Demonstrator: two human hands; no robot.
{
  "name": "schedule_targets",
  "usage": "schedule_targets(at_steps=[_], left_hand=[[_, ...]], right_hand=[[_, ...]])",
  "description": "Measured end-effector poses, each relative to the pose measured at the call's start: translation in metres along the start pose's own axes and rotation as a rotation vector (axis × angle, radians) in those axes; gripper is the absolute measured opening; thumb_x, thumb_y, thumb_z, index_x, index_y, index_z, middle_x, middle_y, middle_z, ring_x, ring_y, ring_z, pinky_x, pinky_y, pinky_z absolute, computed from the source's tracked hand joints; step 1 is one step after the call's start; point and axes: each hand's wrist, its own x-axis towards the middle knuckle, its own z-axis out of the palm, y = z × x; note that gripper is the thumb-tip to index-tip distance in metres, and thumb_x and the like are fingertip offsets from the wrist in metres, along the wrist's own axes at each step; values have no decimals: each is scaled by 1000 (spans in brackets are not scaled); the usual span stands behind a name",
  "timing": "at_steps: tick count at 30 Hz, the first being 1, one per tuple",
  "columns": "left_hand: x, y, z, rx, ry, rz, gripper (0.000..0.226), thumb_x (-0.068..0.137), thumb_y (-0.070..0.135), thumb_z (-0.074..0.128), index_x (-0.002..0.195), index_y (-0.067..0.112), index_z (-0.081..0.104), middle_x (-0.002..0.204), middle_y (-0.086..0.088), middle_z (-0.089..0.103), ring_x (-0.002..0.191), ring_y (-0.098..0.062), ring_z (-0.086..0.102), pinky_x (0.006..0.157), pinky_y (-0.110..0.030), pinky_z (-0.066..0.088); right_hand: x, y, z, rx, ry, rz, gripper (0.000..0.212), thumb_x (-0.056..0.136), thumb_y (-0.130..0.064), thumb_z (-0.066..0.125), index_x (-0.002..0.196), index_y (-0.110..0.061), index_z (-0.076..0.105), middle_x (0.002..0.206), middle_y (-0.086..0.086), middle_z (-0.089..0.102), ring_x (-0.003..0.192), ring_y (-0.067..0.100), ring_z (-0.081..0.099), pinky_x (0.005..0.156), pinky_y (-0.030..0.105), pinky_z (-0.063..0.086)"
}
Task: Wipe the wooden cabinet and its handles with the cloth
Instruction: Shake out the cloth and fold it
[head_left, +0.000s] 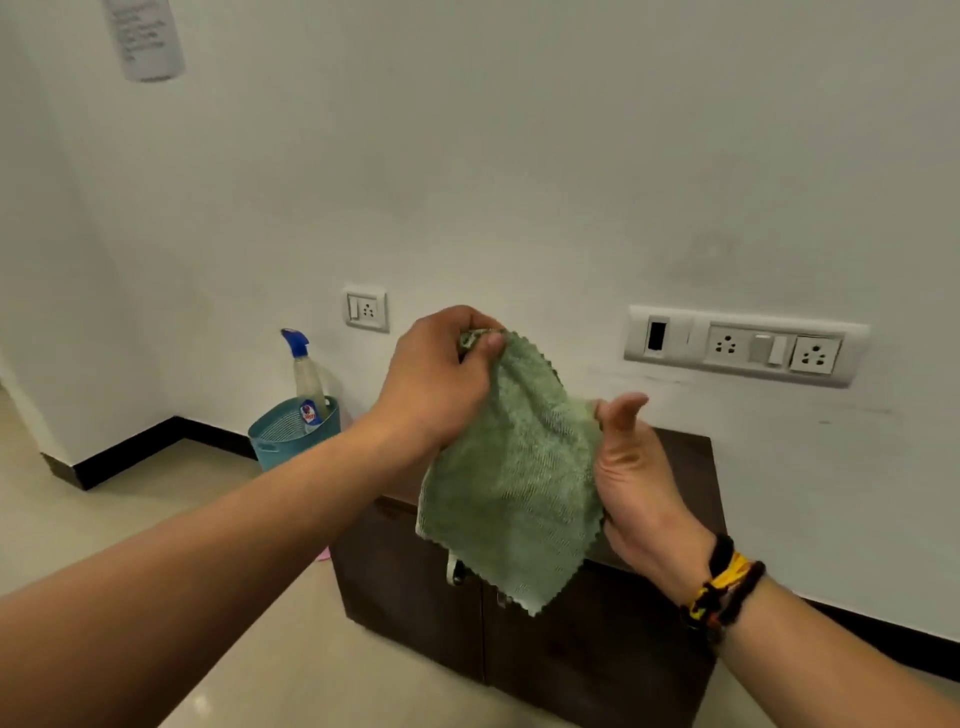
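Above the low dark wooden cabinet (545, 654), a person holds a green cloth (511, 478) up in the air with both hands. Their left hand (436, 384) pinches the cloth's top corner between thumb and curled fingers. Their right hand (636, 467) grips the cloth's right edge, thumb up in front and the fingers hidden behind the fabric. Beaded bands (722, 590) circle the right wrist. One pale cabinet handle (453, 569) peeks out just under the hanging cloth. By the wall to the left, a spray bottle (306, 376) stands in a blue basket (291, 436). Two socket plates (745, 345) sit on the white wall.
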Motion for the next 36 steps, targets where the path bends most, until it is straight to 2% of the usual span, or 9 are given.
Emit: schedule_targets(at_steps=[4, 7, 12, 15, 20, 24, 29, 32, 36], left_hand=[[49, 20, -21, -288, 35, -24, 14, 95, 24, 61, 96, 17, 73, 88, 0, 73, 85, -17, 71, 77, -28, 58], [60, 12, -36, -753, -5, -237, 44, 95, 52, 52, 102, 15, 73, 99, -12, 76, 93, -28, 73, 90, -51, 57], [-21, -58, -1, -956, -294, -658, 93, 73, 91, 25, 121, 24, 69, 121, -8, 71, 113, -26, 67, 108, -51, 42], [-46, -65, -6, -938, -344, -707, 75, 88, 73, 32, 105, 15, 76, 110, -12, 74, 106, -26, 70, 102, -44, 48], [-44, -60, -29, -835, -453, -765, 19, 86, -2, 63, 103, -5, 72, 98, -22, 75, 88, -32, 74, 74, -37, 60], [11, -50, -63, -574, -135, -316, 27, 85, -1, 70, 111, 6, 68, 102, -11, 76, 90, -21, 74, 77, -33, 60], [30, -47, -82, -508, -114, -28, 20, 83, -6, 68, 95, 8, 78, 95, -6, 77, 90, -23, 73, 84, -39, 57], [30, -54, -84, -426, -114, 44, 32, 78, -5, 75, 100, 18, 77, 97, -1, 76, 90, -18, 73, 85, -33, 57], [33, -61, -97, -328, -17, 49, 36, 81, 4, 72, 108, 27, 65, 90, 5, 72, 82, -5, 69, 77, -20, 55]], right_hand=[[27, -27, -1, 176, -26, -177, 63, 74, -34, 83, 128, -12, 59, 127, 12, 71, 119, 31, 67, 98, 48, 56], [29, -25, 12, 47, -140, -47, 55, 86, -14, 73, 138, -11, 54, 130, 10, 70, 121, 28, 67, 96, 42, 57], [20, -8, 28, 42, -21, 374, 34, 103, -27, 53, 120, -3, 70, 112, 15, 77, 104, 32, 74, 95, 47, 56], [20, -4, 30, 89, 6, 532, 39, 103, -28, 53, 115, 2, 73, 110, 21, 76, 96, 35, 75, 87, 43, 60], [25, -6, 43, 14, -101, 595, 29, 98, -7, 53, 117, 7, 70, 112, 29, 73, 94, 38, 75, 78, 42, 63], [47, -54, 54, 105, -166, 225, 33, 94, 9, 52, 121, -1, 67, 113, 22, 75, 96, 32, 75, 80, 41, 64], [57, -76, 68, -17, -145, 118, 34, 83, 12, 57, 72, -12, 77, 84, 16, 75, 64, 21, 73, 56, 29, 61], [59, -73, 73, 47, -55, 202, 38, 94, 9, 37, 85, -4, 72, 92, 20, 71, 73, 27, 72, 61, 36, 63], [58, -70, 74, 82, -128, 202, 45, 104, -36, 43, 123, -2, 66, 116, 19, 69, 102, 32, 67, 91, 48, 58]])
